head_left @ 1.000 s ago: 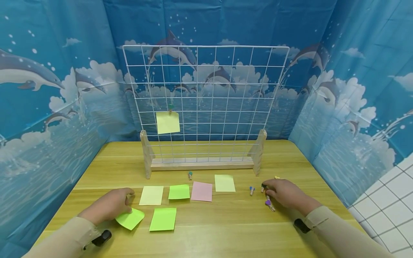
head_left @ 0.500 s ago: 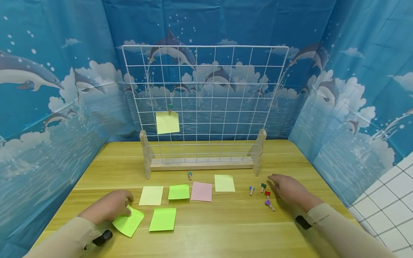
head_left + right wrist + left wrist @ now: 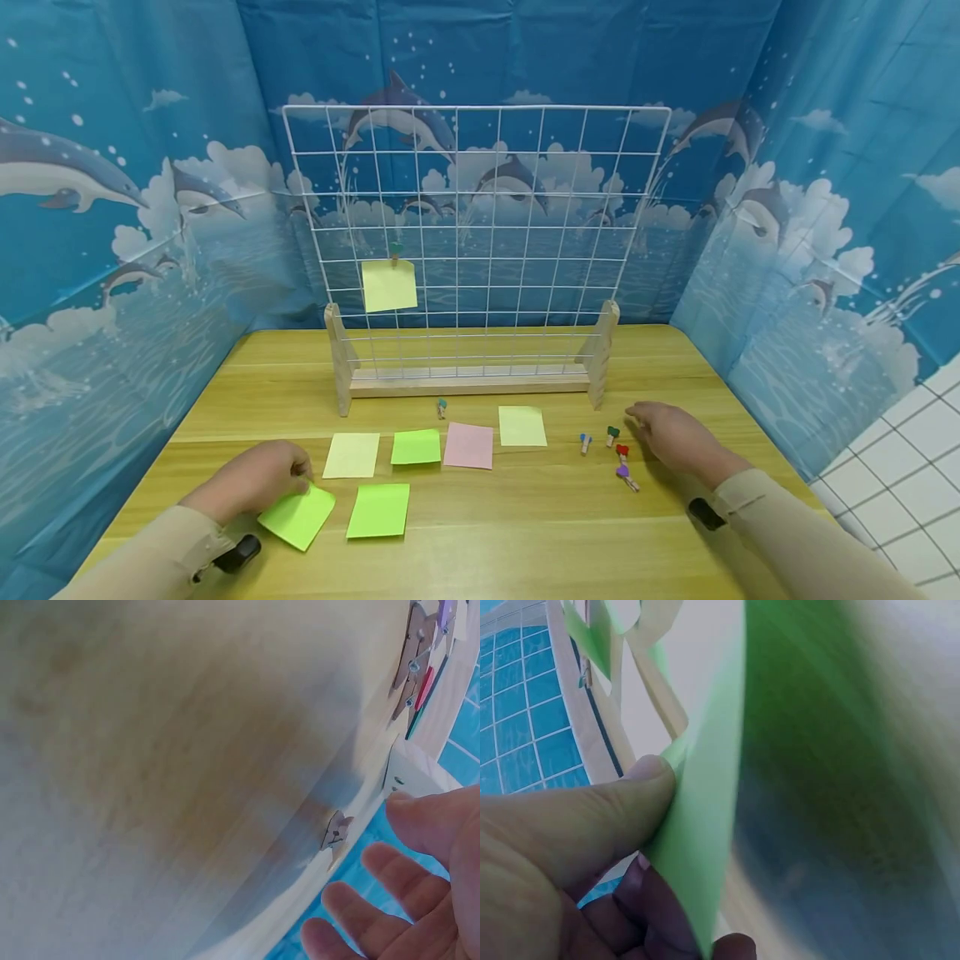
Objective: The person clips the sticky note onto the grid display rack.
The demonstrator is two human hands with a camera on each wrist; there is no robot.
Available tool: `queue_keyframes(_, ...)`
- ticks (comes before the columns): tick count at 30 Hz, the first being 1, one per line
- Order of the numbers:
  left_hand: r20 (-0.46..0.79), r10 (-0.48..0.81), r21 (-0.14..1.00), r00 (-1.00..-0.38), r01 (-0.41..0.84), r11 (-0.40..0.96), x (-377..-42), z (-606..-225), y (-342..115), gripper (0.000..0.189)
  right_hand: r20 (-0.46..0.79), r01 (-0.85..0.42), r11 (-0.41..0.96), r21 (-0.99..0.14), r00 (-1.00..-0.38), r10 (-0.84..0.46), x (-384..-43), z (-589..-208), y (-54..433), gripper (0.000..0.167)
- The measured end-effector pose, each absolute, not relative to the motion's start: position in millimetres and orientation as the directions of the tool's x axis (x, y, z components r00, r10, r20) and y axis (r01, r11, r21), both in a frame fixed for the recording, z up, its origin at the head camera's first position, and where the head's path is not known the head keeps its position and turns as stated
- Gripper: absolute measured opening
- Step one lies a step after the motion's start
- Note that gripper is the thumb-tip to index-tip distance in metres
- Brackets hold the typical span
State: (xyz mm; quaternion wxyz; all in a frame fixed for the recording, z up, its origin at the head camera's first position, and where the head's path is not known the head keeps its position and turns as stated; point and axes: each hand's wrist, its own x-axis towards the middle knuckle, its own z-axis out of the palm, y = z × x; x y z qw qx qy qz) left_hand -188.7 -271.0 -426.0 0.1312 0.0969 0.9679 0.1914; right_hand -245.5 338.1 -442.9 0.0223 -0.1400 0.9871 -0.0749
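My left hand pinches a bright green sticky note at its upper edge, low over the table's left side. In the left wrist view the thumb presses one face of the note, with fingers behind it. On the right, my right hand hovers beside several small wooden clothespins, its fingers relaxed and holding nothing. Nearest it are clothespins with a green top, a red top and a purple top. The right wrist view shows another clothespin just beyond the fingertips.
A white wire grid in a wooden stand holds a clipped yellow note. Before it lie pale yellow, green and pink notes, a blue clothespin and a teal one.
My right hand has drawn back and right from the green-topped clothespin, uncovering the red-topped one. My left hand has shifted slightly, and its green note shows more and slants further toward me.
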Motion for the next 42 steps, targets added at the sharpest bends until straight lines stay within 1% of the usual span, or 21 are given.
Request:
queue_keyframes(4,-0.208,0.257,0.403,-0.944,0.157,0.902,-189.3,-422.4,-272.2,0.015,-0.039,-0.27,0.954,-0.131,-0.96,-0.277,-248.3,-442.0,340.6,0.038)
queue_keyframes(14,-0.197,0.277,0.432,-0.94,0.17,0.886,-192.3,-405.6,-281.0,0.015,-0.018,-0.305,0.944,-0.126,-0.951,-0.309,-254.4,-445.7,347.4,0.031)
queue_keyframes(19,-0.17,0.276,0.43,-0.946,0.18,0.885,-197.3,-393.8,-283.2,0.011,-0.007,-0.301,0.945,-0.131,-0.953,-0.304,-257.9,-445.9,348.7,0.031)
queue_keyframes(23,-0.113,0.27,0.434,-0.956,0.197,0.879,-202.8,-385.7,-279.6,0.005,-0.007,-0.285,0.949,-0.136,-0.957,-0.288,-259.8,-445.4,350.0,0.031)
queue_keyframes(28,-0.024,0.26,0.474,-0.965,0.218,0.853,-209.0,-376.2,-267.5,0.011,-0.01,-0.281,0.951,-0.128,-0.959,-0.285,-261.4,-445.1,350.9,0.032)
queue_keyframes(35,0.119,0.18,0.522,-0.976,0.216,0.825,-224.3,-364.0,-239.5,0.019,-0.011,-0.295,0.949,-0.11,-0.954,-0.298,-264.0,-446.0,351.7,0.031)
queue_keyframes(39,0.211,0.153,0.553,-0.965,0.247,0.795,-235.8,-355.5,-221.3,0.022,-0.01,-0.297,0.948,-0.117,-0.954,-0.3,-265.3,-446.0,351.5,0.025)
queue_keyframes(42,0.24,0.148,0.572,-0.96,0.262,0.777,-244.6,-347.7,-208.1,0.025,-0.013,-0.292,0.947,-0.132,-0.955,-0.296,-266.5,-446.3,350.9,0.02)
